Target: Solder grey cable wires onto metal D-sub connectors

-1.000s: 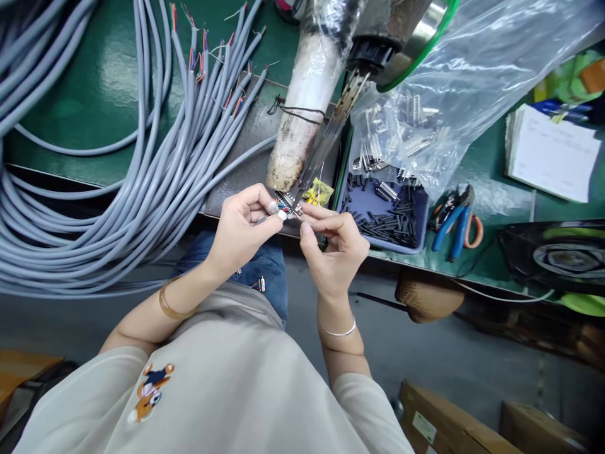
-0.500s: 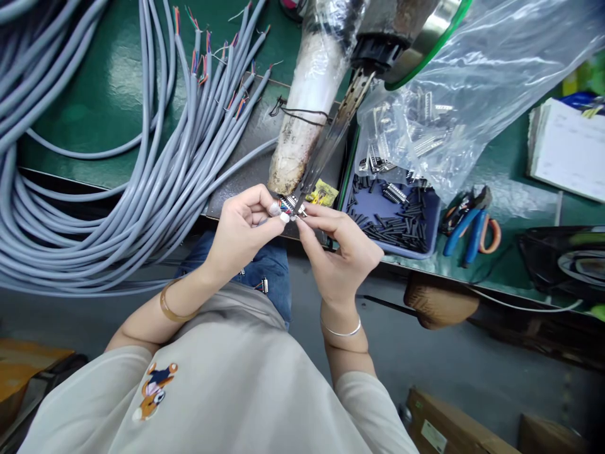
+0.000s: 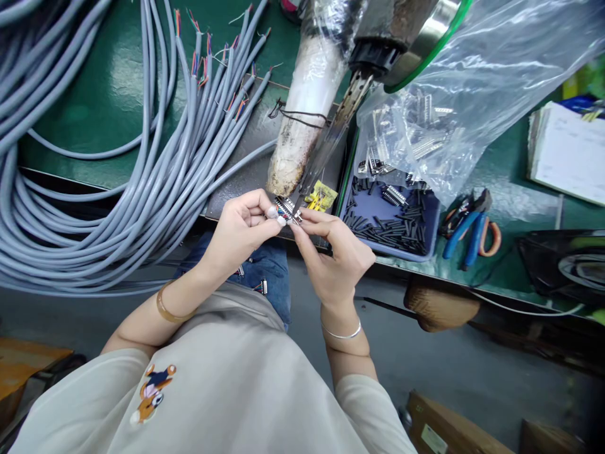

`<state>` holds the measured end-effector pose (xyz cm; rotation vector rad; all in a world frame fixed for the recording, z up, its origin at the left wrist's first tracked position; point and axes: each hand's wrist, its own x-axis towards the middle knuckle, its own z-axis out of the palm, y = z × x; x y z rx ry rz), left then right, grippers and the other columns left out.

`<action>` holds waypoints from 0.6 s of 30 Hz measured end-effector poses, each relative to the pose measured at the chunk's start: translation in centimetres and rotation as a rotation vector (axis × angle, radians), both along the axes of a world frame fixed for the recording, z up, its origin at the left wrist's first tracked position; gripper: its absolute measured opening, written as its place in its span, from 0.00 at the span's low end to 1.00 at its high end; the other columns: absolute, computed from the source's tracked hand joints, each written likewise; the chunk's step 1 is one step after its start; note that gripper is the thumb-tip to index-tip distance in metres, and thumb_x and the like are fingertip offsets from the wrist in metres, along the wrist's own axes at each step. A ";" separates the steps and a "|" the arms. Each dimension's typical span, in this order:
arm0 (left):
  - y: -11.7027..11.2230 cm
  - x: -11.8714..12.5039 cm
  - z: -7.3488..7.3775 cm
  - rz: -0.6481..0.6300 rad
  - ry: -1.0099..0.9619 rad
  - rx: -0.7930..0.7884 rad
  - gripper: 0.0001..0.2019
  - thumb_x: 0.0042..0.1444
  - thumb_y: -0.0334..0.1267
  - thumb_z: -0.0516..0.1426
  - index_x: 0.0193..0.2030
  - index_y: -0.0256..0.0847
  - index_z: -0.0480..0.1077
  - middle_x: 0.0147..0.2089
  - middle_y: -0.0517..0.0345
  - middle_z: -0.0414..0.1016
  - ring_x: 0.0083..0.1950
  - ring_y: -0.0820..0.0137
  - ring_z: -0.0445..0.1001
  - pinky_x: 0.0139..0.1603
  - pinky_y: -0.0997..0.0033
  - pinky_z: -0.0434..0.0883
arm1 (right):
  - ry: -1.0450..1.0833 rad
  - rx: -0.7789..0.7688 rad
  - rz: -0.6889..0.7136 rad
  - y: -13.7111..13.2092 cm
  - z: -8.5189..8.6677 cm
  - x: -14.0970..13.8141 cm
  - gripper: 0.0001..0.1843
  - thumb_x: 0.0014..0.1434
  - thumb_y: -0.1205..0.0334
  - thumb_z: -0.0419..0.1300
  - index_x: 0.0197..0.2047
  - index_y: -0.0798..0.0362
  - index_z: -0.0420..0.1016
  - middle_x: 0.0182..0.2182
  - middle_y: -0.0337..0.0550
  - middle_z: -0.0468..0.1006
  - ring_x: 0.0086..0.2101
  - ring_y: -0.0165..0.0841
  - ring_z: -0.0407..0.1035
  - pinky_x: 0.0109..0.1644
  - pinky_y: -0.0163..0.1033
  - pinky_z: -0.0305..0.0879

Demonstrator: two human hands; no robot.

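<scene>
My left hand [image 3: 239, 230] and my right hand [image 3: 336, 252] meet at the table's front edge, both pinched on a small connector with coloured wires [image 3: 287, 209]. The tip of a soldering iron [image 3: 326, 142] slants down to just above the connector. The iron's wrapped white handle [image 3: 302, 120] lies behind it. Right beside my right hand stands a blue tray [image 3: 428, 243] of short black tube pieces.
A thick bundle of grey cables [image 3: 118, 176] with stripped coloured ends fills the left of the green table [image 3: 94, 94]. A clear plastic bag of metal connectors [image 3: 425, 126] lies over the tray's back. Blue and orange pliers [image 3: 467, 230] and white papers [image 3: 567, 151] lie to the right. Cardboard boxes [image 3: 454, 429] stand on the floor.
My hands stay pinched on the connector and have shifted slightly; the right fingers have curled closer to the left. The view has drifted a little.
</scene>
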<state>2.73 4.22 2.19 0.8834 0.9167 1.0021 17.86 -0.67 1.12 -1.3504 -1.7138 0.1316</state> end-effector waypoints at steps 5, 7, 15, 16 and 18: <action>0.1 0.0 0.3 0.019 -0.005 0.033 0.14 0.45 0.30 0.67 0.25 0.39 0.64 0.20 0.70 0.65 0.18 0.85 0.56 0.16 0.83 0.54 | -0.010 0.053 0.025 0.5 0.5 -0.1 0.05 0.63 0.67 0.66 0.40 0.46 0.77 0.41 0.38 0.87 0.41 0.33 0.83 0.46 0.38 0.79; 0.1 0.0 0.3 0.018 -0.001 0.014 0.13 0.45 0.30 0.67 0.25 0.39 0.64 0.20 0.70 0.65 0.17 0.85 0.56 0.15 0.83 0.53 | -0.013 0.057 0.041 0.5 0.7 0.0 0.06 0.63 0.68 0.66 0.40 0.47 0.77 0.42 0.38 0.87 0.42 0.33 0.83 0.46 0.38 0.79; 0.1 -0.2 -0.3 -0.011 -0.010 -0.082 0.15 0.42 0.32 0.69 0.24 0.39 0.64 0.19 0.69 0.64 0.14 0.85 0.57 0.13 0.82 0.52 | -0.070 0.031 0.056 0.0 0.0 0.3 0.04 0.65 0.66 0.65 0.38 0.47 0.75 0.41 0.40 0.87 0.41 0.33 0.83 0.44 0.37 0.78; 0.0 -0.2 -0.3 -0.010 -0.013 -0.084 0.15 0.42 0.32 0.69 0.24 0.39 0.64 0.19 0.69 0.64 0.14 0.85 0.57 0.12 0.82 0.52 | -0.069 0.033 0.056 0.1 -0.1 0.3 0.04 0.64 0.66 0.65 0.39 0.47 0.75 0.41 0.40 0.87 0.41 0.33 0.83 0.44 0.37 0.78; -0.1 -0.1 -0.2 -0.008 -0.016 -0.087 0.15 0.43 0.32 0.69 0.24 0.39 0.64 0.19 0.70 0.64 0.13 0.85 0.57 0.12 0.82 0.52 | -0.067 0.034 0.053 0.2 -0.2 0.3 0.04 0.64 0.66 0.66 0.39 0.47 0.76 0.41 0.39 0.87 0.41 0.32 0.82 0.45 0.36 0.77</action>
